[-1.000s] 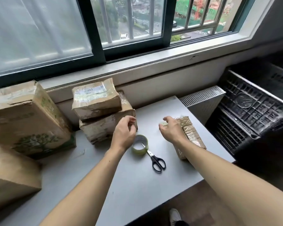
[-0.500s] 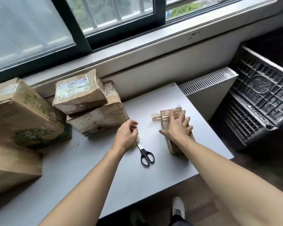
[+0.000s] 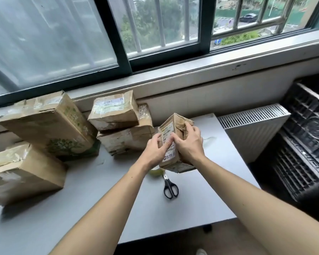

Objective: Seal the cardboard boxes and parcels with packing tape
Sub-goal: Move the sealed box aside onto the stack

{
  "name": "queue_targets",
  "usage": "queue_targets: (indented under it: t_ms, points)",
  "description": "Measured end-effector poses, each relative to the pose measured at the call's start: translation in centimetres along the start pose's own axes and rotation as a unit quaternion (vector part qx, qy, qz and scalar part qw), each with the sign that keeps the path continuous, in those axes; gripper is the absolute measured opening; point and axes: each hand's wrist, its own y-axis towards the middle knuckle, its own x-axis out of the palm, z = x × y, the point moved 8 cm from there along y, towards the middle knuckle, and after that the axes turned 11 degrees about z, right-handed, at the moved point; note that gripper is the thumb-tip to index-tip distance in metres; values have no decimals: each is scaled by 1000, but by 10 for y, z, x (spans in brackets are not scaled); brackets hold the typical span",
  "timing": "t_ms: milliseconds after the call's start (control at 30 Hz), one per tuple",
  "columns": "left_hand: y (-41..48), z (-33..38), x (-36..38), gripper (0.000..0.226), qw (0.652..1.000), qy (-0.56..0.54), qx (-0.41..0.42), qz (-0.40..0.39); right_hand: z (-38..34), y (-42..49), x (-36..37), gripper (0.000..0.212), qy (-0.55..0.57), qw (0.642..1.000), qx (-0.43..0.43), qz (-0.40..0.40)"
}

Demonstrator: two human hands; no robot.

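Small parcel (image 3: 173, 126), a crumpled brown cardboard packet with a printed white label on the face turned toward the camera, is held on end over the middle of the grey table (image 3: 201, 208), its top leaning a little toward the far side; whether its lower end touches the tabletop cannot be told. Both hands grip it. The left hand (image 3: 155, 150) wraps the left edge with its fingers curled onto the label face, and the right hand (image 3: 190, 144) clasps the right side, its fingers bent over a torn, dented corner and its thumb lying on the label beside the left fingers. Just near of the parcel, a yellowish tape roll (image 3: 156, 172) lies flat on the table, mostly hidden beneath the left wrist. Black-handled scissors (image 3: 170, 188) lie just to its right, blades pointing far and handles near, touching or almost touching the roll. Two stacked parcels (image 3: 118, 115) sit at the far side against the wall under the window (image 3: 155, 34), just left of the held packet. Farther left, a large box (image 3: 48, 129) printed with a green tree leans against the wall, and another taped box (image 3: 22, 172) sits at the near left. Beyond the table's right edge stand a white radiator (image 3: 252, 126) and a black crate (image 3: 306, 144).
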Motion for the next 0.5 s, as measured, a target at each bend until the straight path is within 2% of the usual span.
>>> queue_targets:
  t_ms: [33,100,167,233,333,500]
  points:
    - [-4,0,-6,101,1000,-6,-8,1,-7,-4,7,71,18,1000,-2,-11]
    - [-14,2,-20,90,999,-38,-2,-4,-23,-13,23,58,61,997,-11,-39]
    - [-24,1,-37,59,996,-88,15,-1,-40,-26,40,48,108,992,-22,-61]
    - [-32,-9,-60,34,994,-99,18,44,-58,-42,52,49,141,987,-36,-74]
    - [-39,-41,-100,43,986,-103,-23,127,-70,-65,78,57,199,973,-21,-118]
    - [-53,-77,-153,47,978,-9,-50,201,-90,-94,116,38,181,975,-27,-127]
